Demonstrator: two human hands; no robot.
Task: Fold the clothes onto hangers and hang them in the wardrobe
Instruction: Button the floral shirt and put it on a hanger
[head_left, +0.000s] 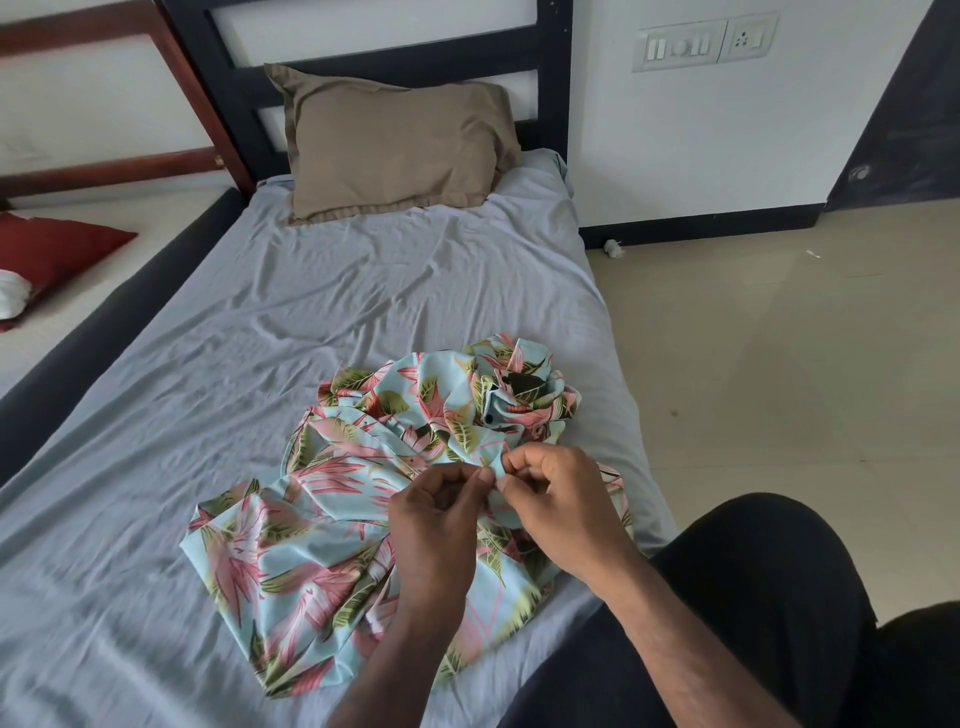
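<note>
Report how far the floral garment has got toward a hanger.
Done: nothing visibly; the floral garment lies crumpled on the grey sheet. In hand: the left hand and right hand pinch a small fold of it between them. Left: folding it onto a hanger and hanging it; no hanger or wardrobe is in view.

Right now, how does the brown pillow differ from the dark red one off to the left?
The brown pillow leans against the black headboard on the grey sheet; the dark red pillow lies flat on the neighbouring bed. The brown pillow shows whole, while the dark red pillow is cut off by the frame edge. Both look soft and creased.
</note>
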